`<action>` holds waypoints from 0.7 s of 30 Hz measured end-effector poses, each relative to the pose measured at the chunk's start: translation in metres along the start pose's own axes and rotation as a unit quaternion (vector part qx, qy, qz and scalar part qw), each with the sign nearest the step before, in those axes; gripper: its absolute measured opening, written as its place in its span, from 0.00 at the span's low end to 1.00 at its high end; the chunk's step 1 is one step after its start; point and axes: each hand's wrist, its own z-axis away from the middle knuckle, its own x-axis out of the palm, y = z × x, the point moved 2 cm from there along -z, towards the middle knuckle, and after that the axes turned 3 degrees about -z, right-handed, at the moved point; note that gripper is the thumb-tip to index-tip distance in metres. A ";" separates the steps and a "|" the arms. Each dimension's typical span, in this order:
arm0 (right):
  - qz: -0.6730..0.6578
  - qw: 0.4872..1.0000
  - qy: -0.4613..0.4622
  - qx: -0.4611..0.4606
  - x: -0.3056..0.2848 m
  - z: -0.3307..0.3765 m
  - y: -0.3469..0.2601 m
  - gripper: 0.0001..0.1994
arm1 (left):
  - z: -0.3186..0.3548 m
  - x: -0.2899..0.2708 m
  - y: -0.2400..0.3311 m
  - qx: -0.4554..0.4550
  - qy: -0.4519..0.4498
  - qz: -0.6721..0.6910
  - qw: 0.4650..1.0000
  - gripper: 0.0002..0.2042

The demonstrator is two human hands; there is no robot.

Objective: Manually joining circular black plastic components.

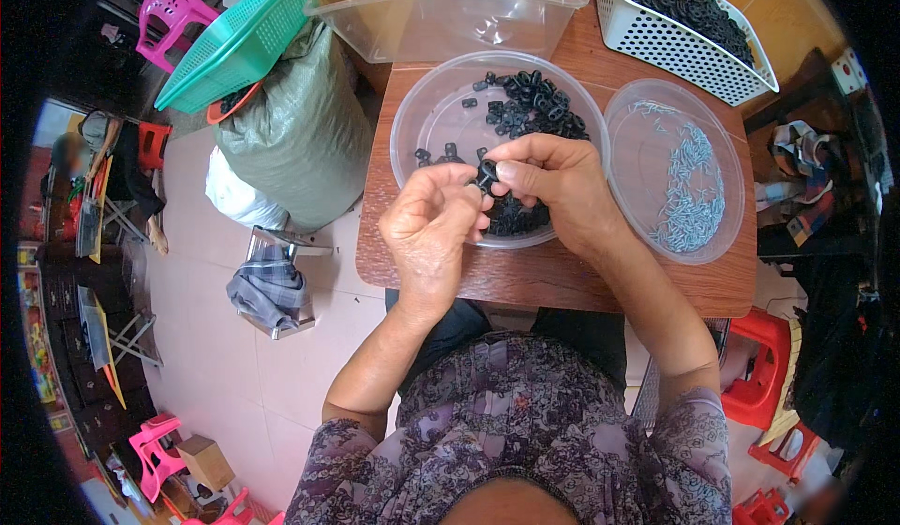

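Note:
Between both hands, over the near part of a round clear tub, is a small black plastic piece. My left hand pinches it from the left, fingers curled. From the right, the thumb and fingertips of my right hand close on the same piece. Below and behind the hands, many similar black pieces lie heaped in the tub. A second round clear tub stands to the right with many small silvery screws in it.
Both tubs stand on a brown wooden table. Behind are a clear rectangular bin and a white perforated basket full of black parts. A bulging sack stands left under a green basket. A red stool is at right.

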 end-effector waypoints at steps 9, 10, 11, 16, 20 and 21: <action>0.027 0.999 0.003 -0.031 0.005 0.005 -0.002 0.08 | 0.002 0.000 -0.001 0.002 -0.001 -0.011 1.000 0.08; 0.037 0.998 0.003 -0.047 0.007 0.006 -0.004 0.08 | 0.002 0.000 0.000 0.002 -0.001 -0.011 1.000 0.08; 0.037 0.998 0.003 -0.046 0.007 0.006 -0.003 0.08 | 0.003 0.001 0.000 -0.001 0.003 -0.008 1.000 0.08; 0.076 0.992 0.019 -0.095 0.007 0.007 -0.001 0.08 | 0.003 0.001 -0.001 -0.002 0.012 -0.001 1.000 0.08; 0.066 0.993 0.025 -0.096 0.008 0.006 0.001 0.08 | 0.003 0.001 -0.001 -0.005 0.016 0.010 1.000 0.08; 0.066 0.993 0.026 -0.096 0.008 0.006 0.001 0.08 | 0.003 0.001 -0.001 -0.007 0.017 0.009 1.000 0.07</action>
